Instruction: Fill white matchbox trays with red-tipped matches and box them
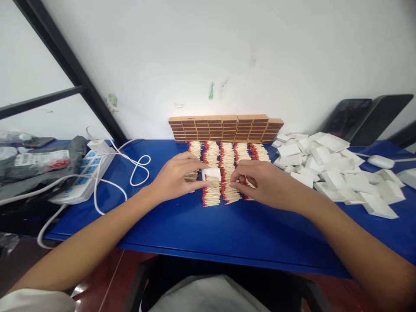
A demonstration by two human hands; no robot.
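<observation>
Several rows of red-tipped matches (227, 162) lie on the blue table. Over the second row from the left is a small white tray (212, 172), with matches at its near side. My left hand (178, 177) grips the tray's left side between thumb and fingers. Just right of it, my right hand (256, 180) is over the right-hand rows, its fingers curled and thumb near the index finger. Whatever may be between those fingertips is too small to make out.
Stacked matchboxes (225, 128) line the wall behind the matches. A heap of white trays (331, 167) covers the table's right, before two dark phones (349, 117). A power strip (84, 173), white cables (139, 164) and grey bags (39, 167) lie left.
</observation>
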